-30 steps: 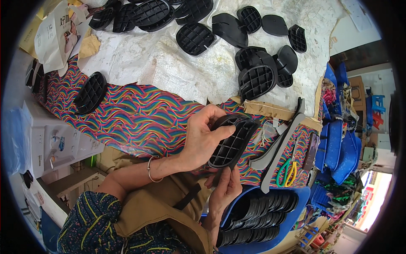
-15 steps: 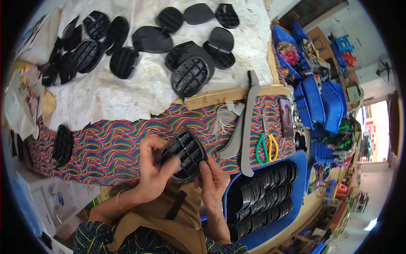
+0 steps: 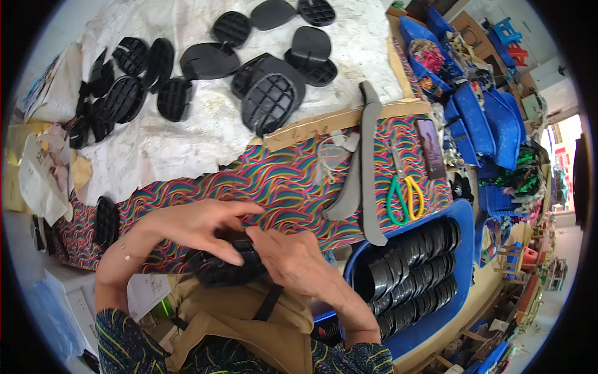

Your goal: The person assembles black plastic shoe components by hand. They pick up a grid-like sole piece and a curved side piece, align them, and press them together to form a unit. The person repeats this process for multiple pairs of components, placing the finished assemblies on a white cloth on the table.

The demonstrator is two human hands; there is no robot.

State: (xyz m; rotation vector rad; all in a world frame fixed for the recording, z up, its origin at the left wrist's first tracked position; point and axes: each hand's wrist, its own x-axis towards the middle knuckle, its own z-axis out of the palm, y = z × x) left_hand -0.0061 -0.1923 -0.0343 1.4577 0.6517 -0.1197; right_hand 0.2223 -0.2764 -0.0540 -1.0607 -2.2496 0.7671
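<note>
Across the worktable, a multicoloured wavy-patterned fabric strip (image 3: 274, 187) was laid out, with a white sheet (image 3: 187, 134) beyond it. Roughly fourteen black oval plastic pieces (image 3: 269, 103) were counted on the sheet, some gridded; the overlap made an exact count doubtful. One more oval piece (image 3: 106, 222) was noted at the fabric's left end. A blue bin (image 3: 464, 249) of stacked black ovals was seen at the right. Two grey strips (image 3: 364, 168) and one pair of green-and-yellow scissors (image 3: 403, 193) were recorded. At the table's near edge, one black gridded piece (image 3: 225, 269) was gripped by both hands, left hand (image 3: 202, 227) above, right hand (image 3: 293, 262) beside. Fitting or flexing was judged to be in hand; a steady two-handed grip was judged necessary next.
</note>
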